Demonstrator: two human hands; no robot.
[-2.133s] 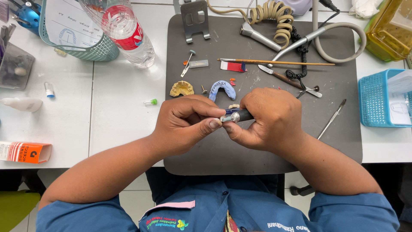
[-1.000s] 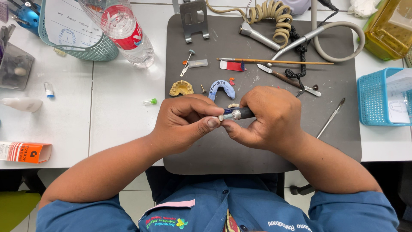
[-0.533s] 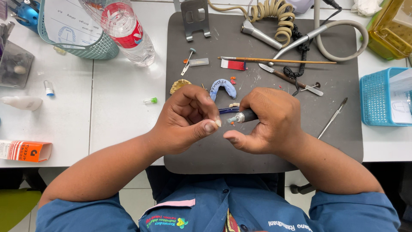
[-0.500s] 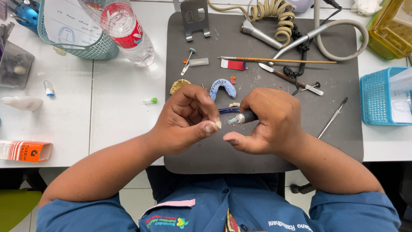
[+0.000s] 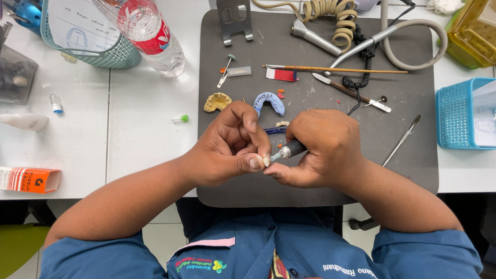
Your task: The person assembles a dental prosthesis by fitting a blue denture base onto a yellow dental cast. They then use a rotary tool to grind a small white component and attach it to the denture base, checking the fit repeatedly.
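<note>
Presently:
- Right hand: curled around dark rotary handpiece, tip pointing left.
- Left hand: fingertips pinched on a small piece, mostly hidden, at the tip.
- Both over grey mat, near blue dental cast.

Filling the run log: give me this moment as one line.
left hand: pinches small piece at tool tip | right hand: grips rotary handpiece | grey mat: blue dental cast, yellow cast, brush
</note>
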